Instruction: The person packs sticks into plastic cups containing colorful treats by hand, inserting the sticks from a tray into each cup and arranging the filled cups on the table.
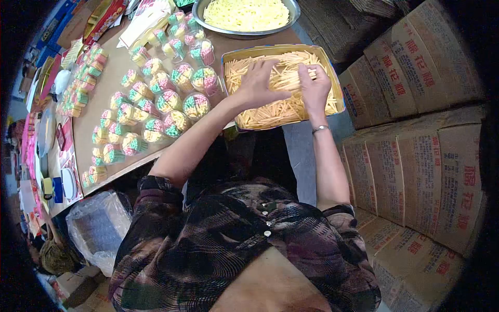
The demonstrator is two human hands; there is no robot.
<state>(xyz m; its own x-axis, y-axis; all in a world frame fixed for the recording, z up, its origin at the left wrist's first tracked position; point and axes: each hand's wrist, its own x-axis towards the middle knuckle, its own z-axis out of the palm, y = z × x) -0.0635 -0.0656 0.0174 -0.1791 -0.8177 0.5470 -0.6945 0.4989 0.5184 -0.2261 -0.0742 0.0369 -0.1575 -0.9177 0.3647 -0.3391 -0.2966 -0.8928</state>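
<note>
Sticks (pixel 267 112) of pale orange fill a shallow box (pixel 332 78) directly beneath the fingers of both hands — the left hand (pixel 253 86) spread wide over the heap, the right hand (pixel 315 92) curled, its fingers closed on a small bunch of them. Beyond the fingers, a metal bowl (pixel 249 34) holds a mound of pale yellow strips (pixel 247 14), and to their left clear cups (pixel 169 101), packed with pink, green and yellow pieces, sit close together on the brown worktop (pixel 118 65). Right of the fingers, cardboard cartons (pixel 410 166) are stacked — their contents hidden.
</note>
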